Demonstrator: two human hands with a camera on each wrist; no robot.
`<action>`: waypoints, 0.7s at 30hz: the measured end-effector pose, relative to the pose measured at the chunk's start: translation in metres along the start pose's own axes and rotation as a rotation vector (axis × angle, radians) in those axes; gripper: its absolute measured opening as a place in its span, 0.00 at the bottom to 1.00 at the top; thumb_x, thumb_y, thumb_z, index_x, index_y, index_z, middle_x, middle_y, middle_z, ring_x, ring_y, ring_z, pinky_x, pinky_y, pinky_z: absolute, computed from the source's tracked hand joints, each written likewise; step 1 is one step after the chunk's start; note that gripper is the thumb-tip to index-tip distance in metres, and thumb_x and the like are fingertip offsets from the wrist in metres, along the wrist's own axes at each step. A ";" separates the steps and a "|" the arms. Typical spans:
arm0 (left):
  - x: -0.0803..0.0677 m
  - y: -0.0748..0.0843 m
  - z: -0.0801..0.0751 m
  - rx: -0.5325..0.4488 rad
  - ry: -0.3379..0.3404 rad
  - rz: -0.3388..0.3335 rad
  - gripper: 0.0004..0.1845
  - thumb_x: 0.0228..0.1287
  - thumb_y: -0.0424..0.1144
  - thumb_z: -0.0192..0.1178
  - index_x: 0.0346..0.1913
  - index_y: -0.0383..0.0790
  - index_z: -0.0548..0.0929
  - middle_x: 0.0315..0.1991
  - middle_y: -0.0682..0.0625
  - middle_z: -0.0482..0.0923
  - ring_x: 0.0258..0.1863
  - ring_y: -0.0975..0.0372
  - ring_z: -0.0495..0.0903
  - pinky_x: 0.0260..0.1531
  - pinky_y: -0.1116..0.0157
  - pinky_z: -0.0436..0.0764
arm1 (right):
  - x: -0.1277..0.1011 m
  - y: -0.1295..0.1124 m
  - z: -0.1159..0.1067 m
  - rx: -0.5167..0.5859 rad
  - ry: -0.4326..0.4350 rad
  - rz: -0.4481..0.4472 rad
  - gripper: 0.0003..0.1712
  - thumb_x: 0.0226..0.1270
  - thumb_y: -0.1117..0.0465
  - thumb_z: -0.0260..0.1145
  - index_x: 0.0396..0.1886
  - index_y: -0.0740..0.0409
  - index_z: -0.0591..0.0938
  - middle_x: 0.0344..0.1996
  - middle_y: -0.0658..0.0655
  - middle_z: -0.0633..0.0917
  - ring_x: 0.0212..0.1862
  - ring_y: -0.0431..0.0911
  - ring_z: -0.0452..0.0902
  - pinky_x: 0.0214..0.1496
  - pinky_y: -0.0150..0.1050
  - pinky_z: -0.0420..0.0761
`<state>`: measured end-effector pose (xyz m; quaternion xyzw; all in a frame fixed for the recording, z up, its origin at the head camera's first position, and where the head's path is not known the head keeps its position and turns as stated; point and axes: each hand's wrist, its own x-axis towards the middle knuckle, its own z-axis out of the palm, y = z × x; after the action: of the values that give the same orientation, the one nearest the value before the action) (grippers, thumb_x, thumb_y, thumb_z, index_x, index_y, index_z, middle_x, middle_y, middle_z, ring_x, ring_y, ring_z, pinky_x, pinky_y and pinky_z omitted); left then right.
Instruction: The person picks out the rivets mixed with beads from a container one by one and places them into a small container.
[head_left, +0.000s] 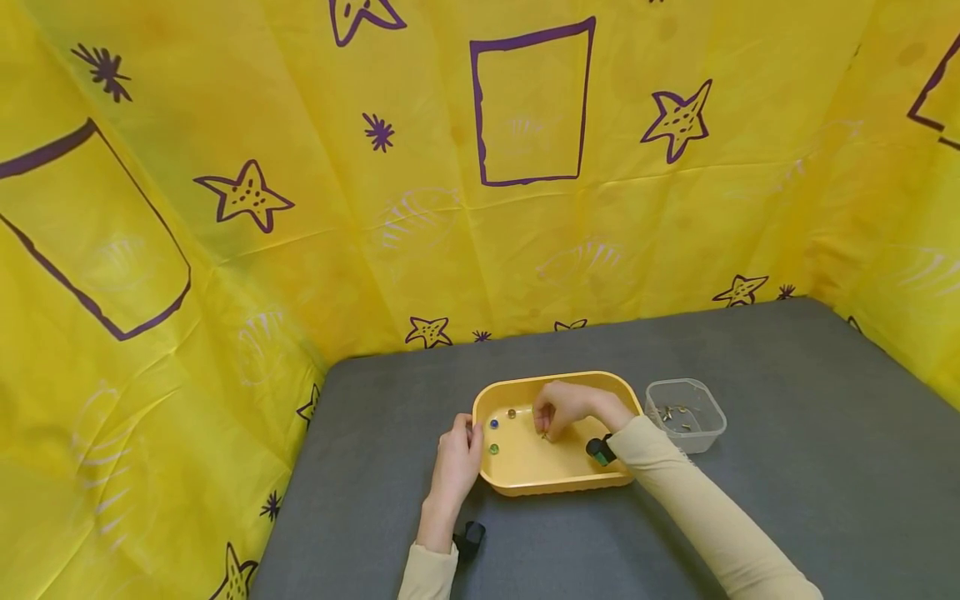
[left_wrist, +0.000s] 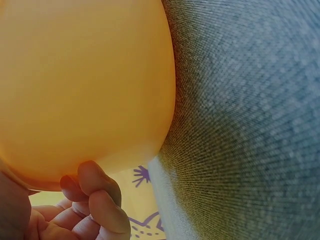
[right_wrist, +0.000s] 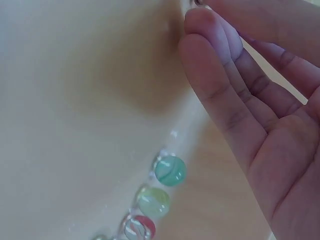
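The shallow yellow plastic tray [head_left: 558, 479] holds small glass marbles: a blue one [head_left: 493, 423], a green one [head_left: 493, 449], and an amber one [head_left: 512, 412]. The flat surface [head_left: 787, 400] is grey. The yellow backdrop cloth [head_left: 300, 167] carries purple stars and rectangles.

I see grey felt-covered tabletop [head_left: 750, 400]; creased yellow plastic backdrop sheet [head_left: 420, 125] with purple stars, rectangles enclosing three sides; lighting even.

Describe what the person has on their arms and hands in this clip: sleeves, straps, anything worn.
Both hands are bare: no gloves or rings visible on the left hand or right hand. Both arms wear long, plain cream-beige sleeves ending at the wrists. Each wrist carries a small black device; the right one shows a green spot.
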<state>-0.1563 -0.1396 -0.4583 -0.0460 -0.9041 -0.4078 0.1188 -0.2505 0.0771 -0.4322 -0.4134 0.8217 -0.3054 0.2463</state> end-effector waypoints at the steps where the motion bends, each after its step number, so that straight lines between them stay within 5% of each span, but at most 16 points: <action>1: 0.000 0.000 0.000 -0.001 0.000 0.001 0.09 0.66 0.32 0.52 0.43 0.27 0.74 0.17 0.51 0.68 0.14 0.66 0.65 0.15 0.70 0.66 | 0.000 0.000 0.000 -0.002 -0.001 -0.002 0.08 0.43 0.76 0.68 0.27 0.67 0.82 0.22 0.54 0.81 0.24 0.34 0.70 0.29 0.29 0.72; 21: 0.000 0.001 0.000 0.001 -0.014 -0.031 0.10 0.67 0.34 0.52 0.44 0.28 0.74 0.18 0.52 0.68 0.15 0.65 0.65 0.15 0.70 0.66 | 0.009 -0.008 0.011 -0.033 0.008 0.075 0.08 0.42 0.75 0.71 0.24 0.65 0.81 0.17 0.47 0.76 0.22 0.35 0.67 0.25 0.28 0.66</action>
<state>-0.1565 -0.1390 -0.4572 -0.0349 -0.9057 -0.4090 0.1062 -0.2444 0.0628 -0.4355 -0.3852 0.8425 -0.2840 0.2473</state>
